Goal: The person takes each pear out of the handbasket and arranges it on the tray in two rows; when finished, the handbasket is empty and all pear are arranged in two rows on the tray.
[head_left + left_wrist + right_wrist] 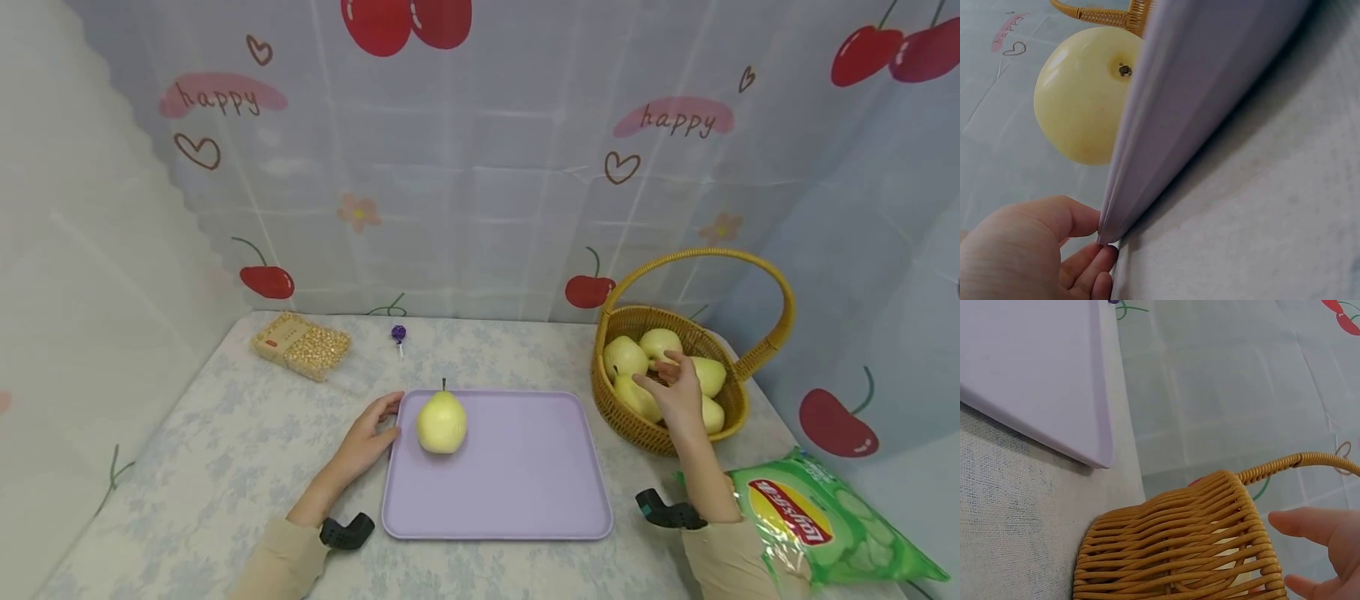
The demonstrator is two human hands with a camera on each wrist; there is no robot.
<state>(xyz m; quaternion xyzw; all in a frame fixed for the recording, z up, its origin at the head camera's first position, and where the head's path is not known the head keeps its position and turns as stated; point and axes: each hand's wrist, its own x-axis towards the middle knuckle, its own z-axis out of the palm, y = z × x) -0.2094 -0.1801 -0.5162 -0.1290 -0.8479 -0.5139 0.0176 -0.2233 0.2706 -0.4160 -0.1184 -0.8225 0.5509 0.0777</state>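
Observation:
A pear [442, 423] stands upright, stem up, on the left part of a lilac tray [517, 475]. My left hand [368, 434] is at the tray's left edge; in the left wrist view the thumb [1075, 215] meets the rim and the fingertips sit below it, pinching it. Over the wicker basket [637, 427] at the right hovers my right hand [678, 393], thumb and fingers spread apart with nothing between them. Several pears [626, 357] lie in the basket under and around that hand. From the right wrist, the basket's woven side [1172, 544] hides most of them.
The basket's tall handle [780, 308] arches over its right side. A green chip bag [840, 521] lies beside the right forearm. At the back left are a clear pack of yellow kernels [302, 344] and a purple lollipop [399, 335]. A printed curtain [480, 208] hangs behind the table.

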